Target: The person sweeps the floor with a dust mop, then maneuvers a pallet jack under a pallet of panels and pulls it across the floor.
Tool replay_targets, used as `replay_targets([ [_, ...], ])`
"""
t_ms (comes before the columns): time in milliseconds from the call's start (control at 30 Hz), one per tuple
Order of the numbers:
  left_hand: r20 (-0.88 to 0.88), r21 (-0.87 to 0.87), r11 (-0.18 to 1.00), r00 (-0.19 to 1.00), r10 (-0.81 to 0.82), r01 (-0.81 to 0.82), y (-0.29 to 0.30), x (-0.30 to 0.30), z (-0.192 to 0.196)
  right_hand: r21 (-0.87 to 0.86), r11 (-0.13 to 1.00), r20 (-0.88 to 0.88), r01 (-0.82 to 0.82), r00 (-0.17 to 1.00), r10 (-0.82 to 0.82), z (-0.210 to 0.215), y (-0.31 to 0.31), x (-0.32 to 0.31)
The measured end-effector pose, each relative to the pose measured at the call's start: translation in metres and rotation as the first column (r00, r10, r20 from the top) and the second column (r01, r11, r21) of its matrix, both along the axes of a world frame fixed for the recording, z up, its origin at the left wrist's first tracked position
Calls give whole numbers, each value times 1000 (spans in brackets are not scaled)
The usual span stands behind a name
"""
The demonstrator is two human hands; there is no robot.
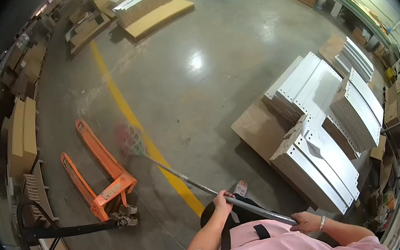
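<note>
I hold a broom by its long grey metal handle (192, 181), which runs from my body up and left across the floor. The bristle head (129, 139) is blurred and sits on the concrete beside the yellow floor line (131, 116). My left hand (222, 203) grips the handle partway down. Near my chest, my right hand (306, 222) grips its upper end and wears a bracelet on the wrist. My pink shirt fills the bottom edge.
An orange pallet jack (99, 180) with a black tow handle stands just left of the broom head. Stacks of white perforated panels (321, 135) lie on a board at the right. Cardboard stacks line the left wall, and more pallets lie at the far end.
</note>
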State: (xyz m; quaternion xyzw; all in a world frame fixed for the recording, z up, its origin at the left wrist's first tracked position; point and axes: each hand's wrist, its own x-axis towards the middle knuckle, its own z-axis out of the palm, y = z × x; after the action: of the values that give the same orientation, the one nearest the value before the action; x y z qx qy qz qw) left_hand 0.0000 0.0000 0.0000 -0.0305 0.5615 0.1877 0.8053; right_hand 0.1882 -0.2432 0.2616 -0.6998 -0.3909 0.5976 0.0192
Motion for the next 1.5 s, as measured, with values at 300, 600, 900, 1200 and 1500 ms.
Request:
replay_targets([
  [300, -196, -315, 948, 981, -11, -53, 15, 143, 47, -246, 948, 26, 201, 979, -201, 81, 77, 119],
  [600, 239, -196, 931, 936, -258, 307, 78, 326, 76, -192, 662, 254, 724, 689, -679, 148, 128, 146],
  [900, 443, 37, 883, 785, -434, 467, 201, 408, 109, 20, 408, 135, 913, 401, -906, 168, 228, 174],
  [1200, 525, 1, 909, 773, -356, 418, 163, 311, 145, -56, 573, 162, 818, 574, -803, 239, 140, 187],
  [1500, 321, -378, 889, 937, -137, 259, 58, 220, 140, 303, 951, 723, 58, 636, -269, 246, 102, 197],
])
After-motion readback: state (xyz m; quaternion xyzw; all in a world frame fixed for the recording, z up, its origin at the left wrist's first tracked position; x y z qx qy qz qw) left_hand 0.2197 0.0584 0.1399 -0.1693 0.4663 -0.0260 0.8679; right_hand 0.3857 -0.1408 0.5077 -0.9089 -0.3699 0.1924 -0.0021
